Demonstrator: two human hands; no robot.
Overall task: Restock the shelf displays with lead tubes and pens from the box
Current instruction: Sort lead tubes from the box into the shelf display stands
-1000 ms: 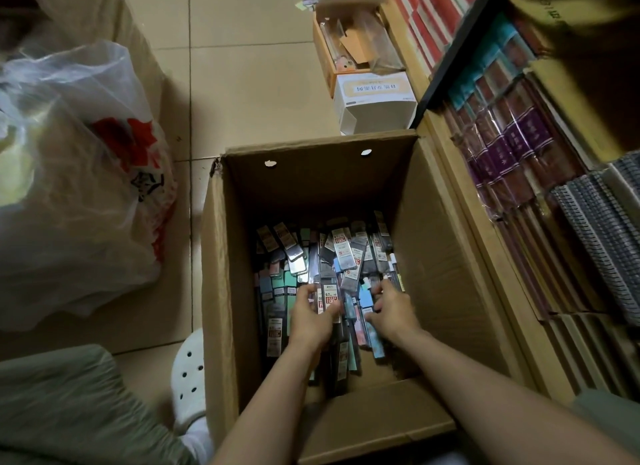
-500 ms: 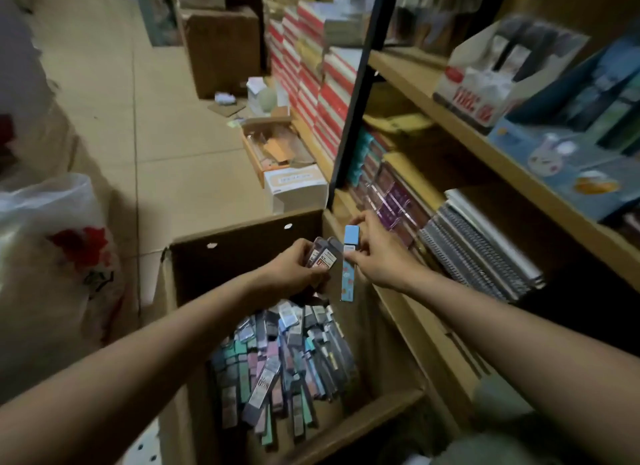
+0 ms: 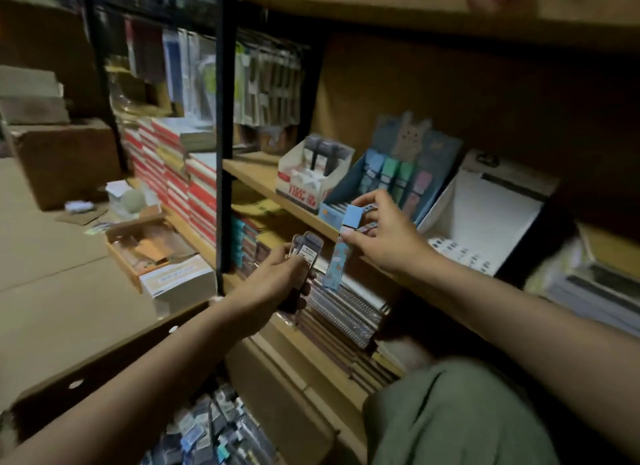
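Now both hands are up at shelf height; a second ago they were down inside the box [image 3: 114, 371], sorting through the loose stock. The left hand [image 3: 277, 284] is clamped round a small bundle of clear lead tubes [image 3: 306, 253], fingers curled about their lower ends. The right hand [image 3: 384, 236] pinches a single blue lead tube [image 3: 341, 246] near its cap, the tube hanging down and slightly tilted. The two hands are apart, with the blue tube between them.

Reading: the pick from the box is done, and placement into a display is the step in hand. The blue tube sits just in front of the blue display stand [image 3: 429, 159], whose slots already hold blue, green and pink tubes, so that is the likely target.

Edges and room:
- The wooden shelf edge [image 3: 298, 218] runs just behind the right hand, and the stand's low front lip lies under the fingertips. The tube probably has to be lifted over that lip.
- The white display box [image 3: 311, 180] stands touching or just beside the stand on its left. The tilted white tray [image 3: 485, 222] flanks it on the right. Sideways room is tight.
- The upper shelf board [image 3: 415, 10] is well above; headroom looks ample.
- Remaining stock lies in the box, bottom of view, so much restocking is left.
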